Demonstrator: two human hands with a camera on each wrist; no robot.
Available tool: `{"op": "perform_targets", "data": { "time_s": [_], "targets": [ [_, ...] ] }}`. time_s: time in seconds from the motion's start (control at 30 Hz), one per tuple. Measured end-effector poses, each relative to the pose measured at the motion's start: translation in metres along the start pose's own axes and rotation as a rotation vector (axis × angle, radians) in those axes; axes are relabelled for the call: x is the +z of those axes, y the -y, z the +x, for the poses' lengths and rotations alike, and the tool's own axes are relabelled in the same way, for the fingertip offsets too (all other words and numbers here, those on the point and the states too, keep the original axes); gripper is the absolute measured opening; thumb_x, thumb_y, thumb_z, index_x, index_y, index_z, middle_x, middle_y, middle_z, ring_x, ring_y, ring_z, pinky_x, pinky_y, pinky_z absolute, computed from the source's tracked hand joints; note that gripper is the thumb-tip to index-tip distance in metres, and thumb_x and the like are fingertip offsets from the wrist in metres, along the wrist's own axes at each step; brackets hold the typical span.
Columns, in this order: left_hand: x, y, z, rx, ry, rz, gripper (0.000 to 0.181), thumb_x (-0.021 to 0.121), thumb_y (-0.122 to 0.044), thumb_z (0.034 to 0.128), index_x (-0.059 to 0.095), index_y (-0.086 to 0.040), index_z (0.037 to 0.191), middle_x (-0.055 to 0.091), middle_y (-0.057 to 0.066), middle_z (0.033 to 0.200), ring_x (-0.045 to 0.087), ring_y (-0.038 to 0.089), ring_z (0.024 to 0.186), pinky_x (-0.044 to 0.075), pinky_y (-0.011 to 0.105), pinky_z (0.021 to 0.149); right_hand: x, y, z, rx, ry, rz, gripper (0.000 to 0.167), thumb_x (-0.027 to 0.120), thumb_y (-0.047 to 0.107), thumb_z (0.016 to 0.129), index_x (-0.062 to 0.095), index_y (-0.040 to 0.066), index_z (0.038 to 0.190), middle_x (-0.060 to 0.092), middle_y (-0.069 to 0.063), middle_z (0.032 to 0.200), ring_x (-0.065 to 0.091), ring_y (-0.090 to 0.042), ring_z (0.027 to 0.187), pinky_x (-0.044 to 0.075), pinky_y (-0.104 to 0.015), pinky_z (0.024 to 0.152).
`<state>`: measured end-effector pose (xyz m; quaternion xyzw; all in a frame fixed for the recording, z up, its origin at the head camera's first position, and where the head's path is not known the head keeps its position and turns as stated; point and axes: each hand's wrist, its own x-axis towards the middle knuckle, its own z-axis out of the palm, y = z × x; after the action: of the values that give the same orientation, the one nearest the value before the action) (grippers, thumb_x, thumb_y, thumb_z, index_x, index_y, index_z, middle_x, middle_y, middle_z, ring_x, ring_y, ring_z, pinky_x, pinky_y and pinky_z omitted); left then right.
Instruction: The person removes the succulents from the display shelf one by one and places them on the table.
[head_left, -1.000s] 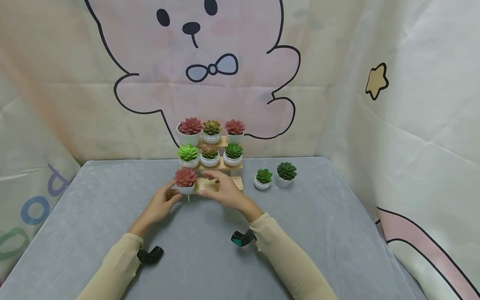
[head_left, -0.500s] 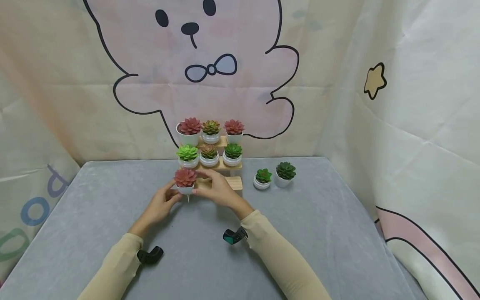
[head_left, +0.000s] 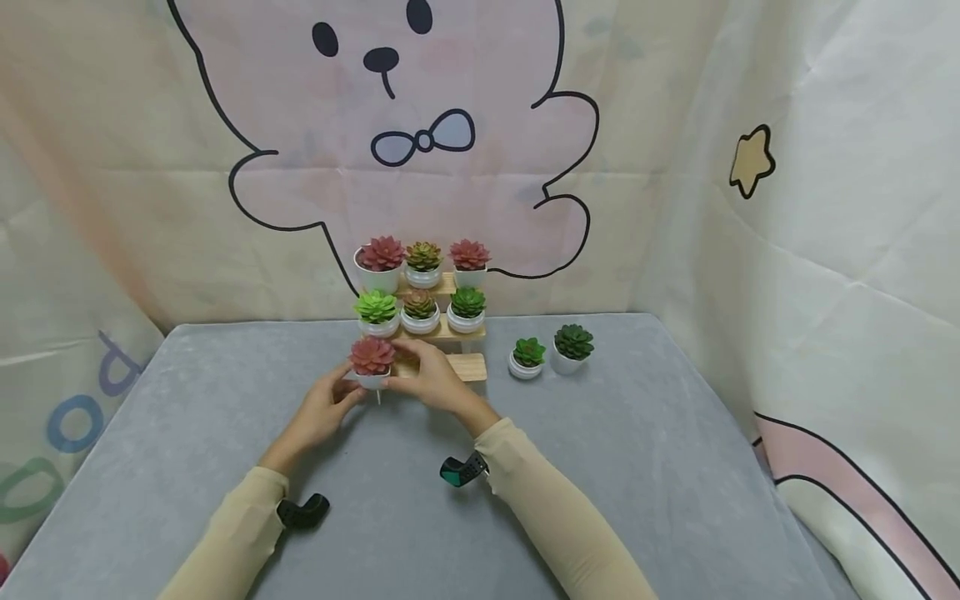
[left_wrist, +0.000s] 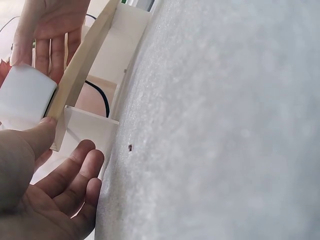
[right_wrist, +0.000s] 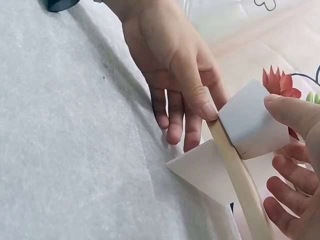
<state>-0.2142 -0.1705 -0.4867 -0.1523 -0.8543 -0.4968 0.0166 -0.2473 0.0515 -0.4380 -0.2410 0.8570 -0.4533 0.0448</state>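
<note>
A white pot with a red succulent (head_left: 372, 357) stands at the left end of the lowest wooden shelf (head_left: 467, 367). My right hand (head_left: 437, 383) holds this pot from the right; in the right wrist view its thumb lies on the white pot (right_wrist: 255, 120). My left hand (head_left: 318, 410) grips the shelf's left end beside the pot. The left wrist view has the left thumb on the edge of the wooden board (left_wrist: 76, 80), the other fingers (left_wrist: 75, 175) loosely spread below. Part of the left index finger is hidden.
Above, the middle tier carries a bright green succulent (head_left: 377, 308) and two others; the top tier holds three more potted succulents (head_left: 423, 260). Two green potted plants (head_left: 527, 357) (head_left: 573, 346) stand on the grey cloth (head_left: 637, 467) right of the rack. A printed curtain (head_left: 675, 167) hangs behind.
My right hand has moved left along the lowest shelf and taken hold of the red succulent's pot. My left hand has stayed at the shelf's left end.
</note>
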Motion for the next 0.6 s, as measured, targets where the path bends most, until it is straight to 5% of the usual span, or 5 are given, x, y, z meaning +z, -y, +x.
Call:
{"op": "perform_targets", "data": {
  "time_s": [0.6],
  "targets": [
    [-0.0003,0.0015,0.0017,0.036,0.000,-0.061,0.058,0.060,-0.002,0.1000,0.035,0.011,0.151,0.068,0.034,0.117,0.073,0.035,0.100,0.052,0.018,0.080,0.0062,-0.0006,0.0036,-0.020,0.007,0.059,0.060,0.080,0.022,0.089,0.057,0.009,0.142,0.062,-0.006,0.142,0.058,-0.019,0.132,0.044,-0.035,0.112]
  ]
}}
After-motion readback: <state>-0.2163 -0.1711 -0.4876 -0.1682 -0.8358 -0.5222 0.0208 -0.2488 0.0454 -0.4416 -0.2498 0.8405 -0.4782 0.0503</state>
